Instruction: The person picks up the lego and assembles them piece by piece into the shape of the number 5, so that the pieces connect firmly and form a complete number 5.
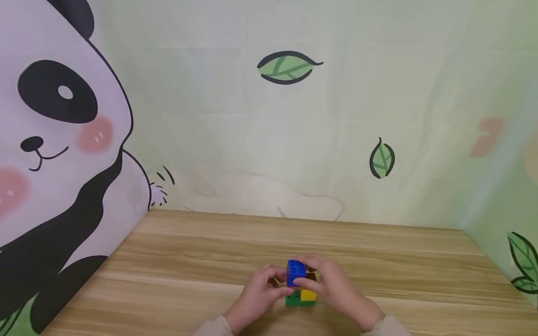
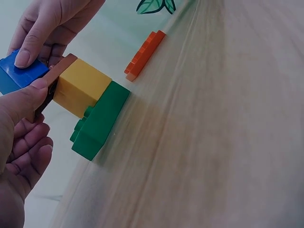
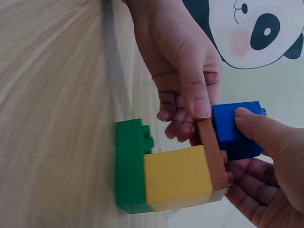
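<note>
A small block stack stands on the table, green brick (image 3: 129, 166) at the bottom, yellow brick (image 3: 176, 176) on one end of it, then a thin brown brick (image 3: 214, 164) across the top. The brown one overhangs the green brick's bare studs. My right hand (image 1: 334, 284) pinches a blue brick (image 1: 296, 275) between thumb and fingers, at the overhanging end of the brown brick. Whether the blue brick is fully seated there, I cannot tell. From the other side my left hand (image 1: 258, 291) pinches that same brown end, thumb on its edge and fingers curled beneath.
An orange brick (image 2: 144, 55) lies on the wooden table (image 1: 189, 247) beyond the stack in the left wrist view; the head view does not show it. A cloth backdrop (image 1: 210, 102) printed with a panda and leaves rises behind and beside the table.
</note>
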A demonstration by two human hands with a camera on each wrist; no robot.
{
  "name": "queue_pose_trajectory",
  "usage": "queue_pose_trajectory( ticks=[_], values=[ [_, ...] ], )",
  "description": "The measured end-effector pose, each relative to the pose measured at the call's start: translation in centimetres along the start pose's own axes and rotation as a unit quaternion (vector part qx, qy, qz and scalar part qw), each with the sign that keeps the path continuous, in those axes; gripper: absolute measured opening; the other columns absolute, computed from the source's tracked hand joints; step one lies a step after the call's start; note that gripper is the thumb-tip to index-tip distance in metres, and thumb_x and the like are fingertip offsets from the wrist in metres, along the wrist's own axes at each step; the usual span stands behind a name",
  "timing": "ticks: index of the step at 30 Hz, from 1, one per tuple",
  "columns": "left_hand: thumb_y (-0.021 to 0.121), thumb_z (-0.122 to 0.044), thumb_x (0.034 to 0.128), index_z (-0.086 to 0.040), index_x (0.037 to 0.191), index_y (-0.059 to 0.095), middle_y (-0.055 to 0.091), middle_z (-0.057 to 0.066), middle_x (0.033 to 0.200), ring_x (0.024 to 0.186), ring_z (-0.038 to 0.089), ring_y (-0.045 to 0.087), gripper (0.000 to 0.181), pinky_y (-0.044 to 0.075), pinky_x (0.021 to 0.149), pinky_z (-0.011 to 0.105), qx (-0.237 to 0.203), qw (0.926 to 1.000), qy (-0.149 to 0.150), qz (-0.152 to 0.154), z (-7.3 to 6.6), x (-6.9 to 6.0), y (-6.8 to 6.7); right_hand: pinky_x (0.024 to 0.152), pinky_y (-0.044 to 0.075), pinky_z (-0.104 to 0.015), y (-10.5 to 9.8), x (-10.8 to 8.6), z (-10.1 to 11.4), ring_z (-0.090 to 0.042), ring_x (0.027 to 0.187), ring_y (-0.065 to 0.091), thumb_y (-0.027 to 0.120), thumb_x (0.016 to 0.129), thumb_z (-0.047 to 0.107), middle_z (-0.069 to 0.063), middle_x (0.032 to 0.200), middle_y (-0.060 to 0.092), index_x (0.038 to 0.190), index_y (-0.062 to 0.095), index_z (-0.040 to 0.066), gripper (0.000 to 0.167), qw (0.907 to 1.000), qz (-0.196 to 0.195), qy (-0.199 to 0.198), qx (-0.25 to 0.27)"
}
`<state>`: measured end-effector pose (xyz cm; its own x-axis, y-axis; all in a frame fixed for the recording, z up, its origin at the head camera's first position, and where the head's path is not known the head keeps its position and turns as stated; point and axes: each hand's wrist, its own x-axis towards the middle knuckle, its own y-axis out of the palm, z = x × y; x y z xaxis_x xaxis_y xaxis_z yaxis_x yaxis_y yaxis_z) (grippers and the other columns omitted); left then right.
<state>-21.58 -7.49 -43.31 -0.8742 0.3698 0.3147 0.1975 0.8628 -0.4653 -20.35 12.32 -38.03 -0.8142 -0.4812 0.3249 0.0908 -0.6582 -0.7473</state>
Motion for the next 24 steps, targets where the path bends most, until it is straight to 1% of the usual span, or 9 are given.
queue_pose_trajectory(
  ticks=[3, 8, 12, 14, 18, 24],
  values=[
    [0.076, -0.021, 0.0812, -0.003, 0.101, 0.068, 0.064, 0.005, 0.096, 0.087, 0.015, 0.062, 0.028, 0.054, 0.077, 0.022, 0.007, 1.0, 0.002, 0.003, -0.11, 0.02, -0.02, 0.082, 0.057, -0.029, -0.17, 0.08, 0.09, -0.021, 0.096, 0.067, 0.067, 0.089, 0.028, -0.009, 0.115, 0.068, 0.123, 0.063, 0.007, 0.041, 0.9999, 0.007, -0.008, -0.012],
    [0.076, -0.022, 0.0812, -0.004, 0.101, 0.068, 0.064, 0.004, 0.097, 0.087, 0.016, 0.061, 0.028, 0.053, 0.077, 0.022, 0.008, 0.9999, -0.002, 0.007, -0.22, -0.01, 0.01, 0.083, 0.056, -0.027, -0.37, 0.1, 0.14, -0.019, 0.097, 0.067, 0.066, 0.089, 0.03, -0.008, 0.116, 0.067, 0.125, 0.062, 0.008, 0.042, 0.9995, 0.026, -0.005, -0.016],
    [0.076, -0.022, 0.0807, -0.004, 0.102, 0.068, 0.064, 0.004, 0.097, 0.087, 0.016, 0.061, 0.029, 0.052, 0.077, 0.02, 0.002, 0.9999, -0.009, 0.007, -0.34, 0.01, 0.07, 0.083, 0.055, -0.025, -0.49, 0.04, 0.09, -0.017, 0.096, 0.066, 0.066, 0.089, 0.03, -0.006, 0.115, 0.067, 0.125, 0.062, 0.009, 0.042, 0.9996, 0.028, 0.0, -0.007],
    [0.077, -0.022, 0.0806, -0.004, 0.101, 0.068, 0.064, 0.004, 0.097, 0.086, 0.015, 0.061, 0.029, 0.052, 0.076, 0.019, 0.001, 0.9999, -0.011, 0.007, -0.39, 0.03, 0.1, 0.083, 0.055, -0.026, -0.54, 0.02, 0.03, -0.015, 0.095, 0.066, 0.067, 0.088, 0.03, -0.006, 0.114, 0.068, 0.124, 0.063, 0.009, 0.042, 0.9997, 0.025, -0.004, -0.007],
    [0.077, -0.022, 0.0806, -0.004, 0.099, 0.068, 0.064, 0.004, 0.096, 0.085, 0.012, 0.061, 0.028, 0.051, 0.076, 0.018, -0.001, 0.9999, -0.013, 0.006, -0.38, 0.09, 0.19, 0.083, 0.056, -0.029, -0.56, -0.05, -0.06, -0.017, 0.095, 0.067, 0.067, 0.088, 0.03, -0.007, 0.113, 0.068, 0.124, 0.063, 0.009, 0.043, 0.9996, 0.019, -0.017, -0.011],
    [0.077, -0.021, 0.0805, -0.004, 0.098, 0.067, 0.064, 0.004, 0.095, 0.085, 0.012, 0.06, 0.026, 0.052, 0.076, 0.019, -0.009, 0.9998, -0.017, 0.005, -0.4, 0.02, 0.25, 0.085, 0.056, -0.036, -0.19, -0.11, -0.14, -0.018, 0.096, 0.067, 0.067, 0.088, 0.031, -0.006, 0.113, 0.069, 0.125, 0.062, 0.008, 0.045, 0.9992, 0.014, -0.02, -0.031]
  ],
)
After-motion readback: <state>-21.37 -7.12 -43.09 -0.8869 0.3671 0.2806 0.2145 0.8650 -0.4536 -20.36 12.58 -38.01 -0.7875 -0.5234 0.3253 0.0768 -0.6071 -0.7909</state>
